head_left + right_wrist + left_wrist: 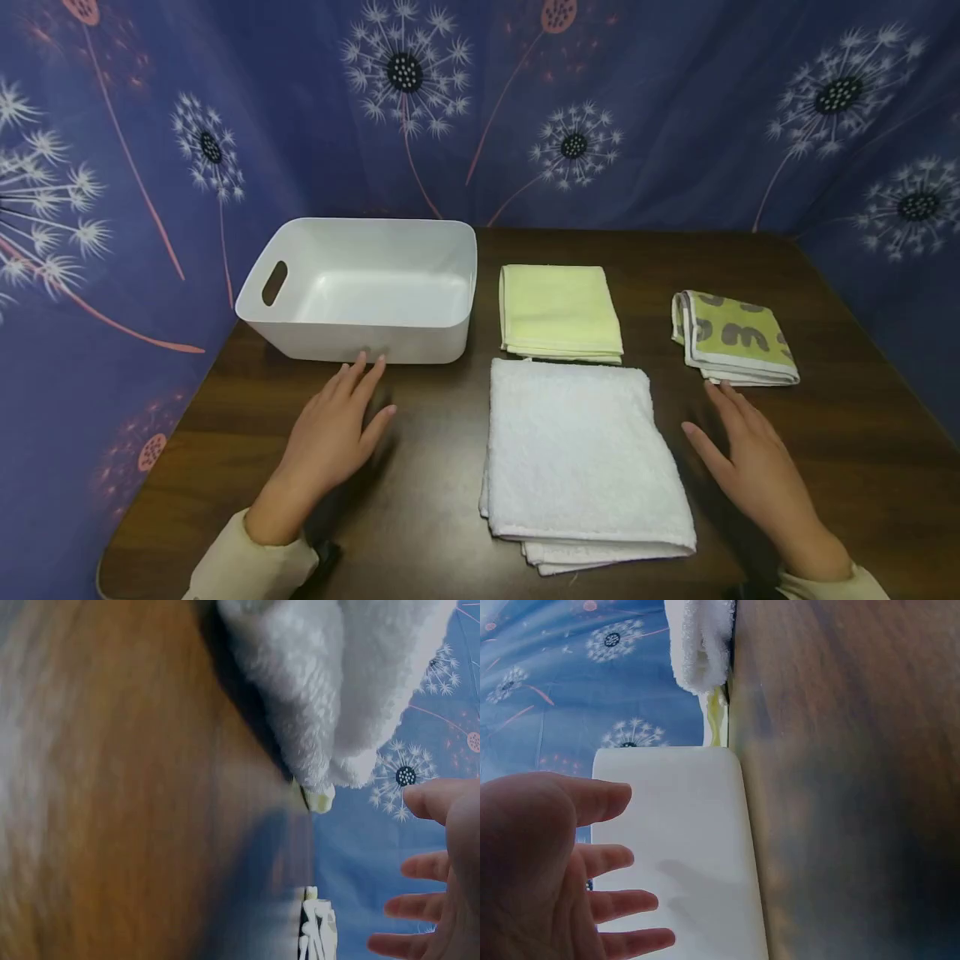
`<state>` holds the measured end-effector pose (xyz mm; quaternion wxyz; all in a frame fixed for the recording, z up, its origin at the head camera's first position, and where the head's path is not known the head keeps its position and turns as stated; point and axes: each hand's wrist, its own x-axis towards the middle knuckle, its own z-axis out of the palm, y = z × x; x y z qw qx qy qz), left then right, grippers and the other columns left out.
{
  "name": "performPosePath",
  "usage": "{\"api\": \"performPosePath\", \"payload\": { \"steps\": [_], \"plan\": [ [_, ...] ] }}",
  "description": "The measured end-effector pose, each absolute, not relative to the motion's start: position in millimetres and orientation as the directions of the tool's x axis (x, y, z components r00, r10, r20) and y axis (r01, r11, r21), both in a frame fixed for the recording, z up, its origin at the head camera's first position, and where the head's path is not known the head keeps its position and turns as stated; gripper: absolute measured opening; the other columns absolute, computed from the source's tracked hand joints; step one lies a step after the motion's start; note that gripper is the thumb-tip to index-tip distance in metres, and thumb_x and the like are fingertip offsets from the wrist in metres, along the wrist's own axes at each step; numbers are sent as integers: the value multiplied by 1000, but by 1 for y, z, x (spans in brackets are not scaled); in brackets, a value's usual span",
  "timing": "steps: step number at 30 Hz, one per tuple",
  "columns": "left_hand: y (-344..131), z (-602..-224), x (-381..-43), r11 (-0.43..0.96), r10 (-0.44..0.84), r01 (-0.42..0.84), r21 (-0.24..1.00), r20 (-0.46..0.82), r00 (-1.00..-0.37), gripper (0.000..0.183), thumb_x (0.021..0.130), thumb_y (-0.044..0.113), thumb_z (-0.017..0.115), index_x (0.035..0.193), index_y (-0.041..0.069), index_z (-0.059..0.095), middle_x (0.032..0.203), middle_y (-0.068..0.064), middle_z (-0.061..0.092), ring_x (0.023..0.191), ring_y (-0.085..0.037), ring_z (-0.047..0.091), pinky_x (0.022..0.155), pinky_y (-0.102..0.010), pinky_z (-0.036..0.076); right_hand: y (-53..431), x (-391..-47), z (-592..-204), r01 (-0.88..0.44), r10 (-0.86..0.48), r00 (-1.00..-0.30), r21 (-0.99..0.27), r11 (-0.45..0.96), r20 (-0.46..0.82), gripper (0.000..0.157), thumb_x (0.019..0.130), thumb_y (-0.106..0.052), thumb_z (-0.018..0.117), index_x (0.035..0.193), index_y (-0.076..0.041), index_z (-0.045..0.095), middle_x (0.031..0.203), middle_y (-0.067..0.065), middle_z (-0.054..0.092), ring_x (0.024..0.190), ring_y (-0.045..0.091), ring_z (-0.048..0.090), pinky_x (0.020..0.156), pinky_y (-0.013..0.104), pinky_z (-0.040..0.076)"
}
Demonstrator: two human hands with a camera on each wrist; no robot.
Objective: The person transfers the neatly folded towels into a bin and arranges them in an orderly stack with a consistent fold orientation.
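My left hand (330,429) hovers in front of a white plastic bin (375,343), fingers spread and holding nothing. The left wrist view shows its fingers close to the bin's outer wall (682,817); whether they touch it I cannot tell. Between the hands lies a folded white towel (577,454). Behind it sits a folded pale yellow cloth (558,308). My right hand (757,467), fingers extended and nothing in its grasp, is to the right of the white towel. Just beyond its fingertips is a folded green cloth (738,333) with a grey pattern and white edges.
Everything stands on a dark brown wooden table (420,500) with rounded corners. A blue curtain (300,100) printed with dandelions hangs behind and beside it. The bin has an oval handle hole in its left end, and no item shows inside.
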<state>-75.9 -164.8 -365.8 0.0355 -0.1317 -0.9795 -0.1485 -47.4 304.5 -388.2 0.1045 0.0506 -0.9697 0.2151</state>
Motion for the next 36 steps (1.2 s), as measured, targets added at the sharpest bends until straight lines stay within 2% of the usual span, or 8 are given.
{"api": "performPosePath", "payload": {
  "steps": [7, 13, 15, 17, 22, 26, 29, 36],
  "plan": [
    [-162, -366, -80, 887, 221, 261, 382, 148, -964, 61, 91, 27, 61, 142, 5, 37, 134, -22, 45, 117, -39, 47, 88, -56, 42, 297, -49, -380, -92, -19, -990, -529, 843, 142, 64, 96, -32, 51, 144, 1, 26, 139, 33, 30, 121, 56, 30, 89, 69, 25],
    [-158, -367, -82, 780, 199, 274, 563, 192, -961, 57, 89, 20, 64, 139, 5, 41, 134, -16, 46, 114, -35, 50, 88, -51, 44, 293, -51, -377, -10, 20, -999, -643, 766, 39, 59, 98, -34, 46, 143, 0, 30, 138, 34, 31, 120, 57, 29, 87, 70, 25],
    [-156, -367, -82, 714, 195, 264, 649, 178, -965, 55, 89, 17, 64, 138, 4, 42, 133, -15, 46, 113, -34, 51, 86, -49, 47, 291, -52, -378, 20, 26, -1000, -688, 726, -2, 58, 99, -35, 44, 142, 1, 30, 138, 34, 32, 116, 55, 38, 86, 67, 30],
    [-155, -368, -82, 642, 194, 238, 729, 146, -970, 53, 89, 15, 64, 137, 4, 42, 132, -15, 48, 111, -33, 52, 84, -46, 49, 291, -53, -380, 58, 31, -998, -732, 679, -49, 58, 99, -35, 41, 142, 2, 29, 136, 34, 35, 111, 50, 47, 86, 59, 38],
    [-153, -368, -83, 429, 234, 96, 898, -8, -972, 49, 92, 12, 60, 136, 2, 41, 129, -20, 47, 109, -32, 54, 77, -38, 52, 291, -58, -389, 120, 47, -993, -861, 494, -112, 58, 100, -35, 39, 140, 6, 29, 131, 29, 42, 98, 7, 57, 73, 27, 53],
    [-150, -368, -84, 237, 280, -58, 970, -125, -952, 51, 93, 10, 57, 139, -1, 36, 132, -25, 43, 111, -36, 52, 80, -39, 52, 294, -58, -390, 99, -3, -994, -949, 299, -105, 53, 101, -29, 40, 138, 7, 31, 119, 5, 55, 93, -2, 57, 72, 24, 52],
    [-147, -369, -84, 129, 299, -154, 980, -186, -936, 52, 94, 12, 55, 140, 0, 33, 135, -26, 40, 114, -37, 50, 82, -40, 51, 295, -57, -390, 121, -19, -992, -977, 173, -126, 41, 101, -27, 42, 133, -2, 40, 107, -15, 59, 92, 2, 60, 71, 26, 53],
    [-139, -377, -87, -109, 366, -303, 947, -245, -898, 51, 96, 11, 51, 140, -5, 30, 139, -28, 34, 120, -42, 43, 86, -43, 49, 294, -55, -392, 178, -69, -981, -984, 29, -180, 22, 101, -28, 42, 120, -21, 49, 105, -12, 63, 93, 6, 61, 71, 30, 54]
  ]
}}
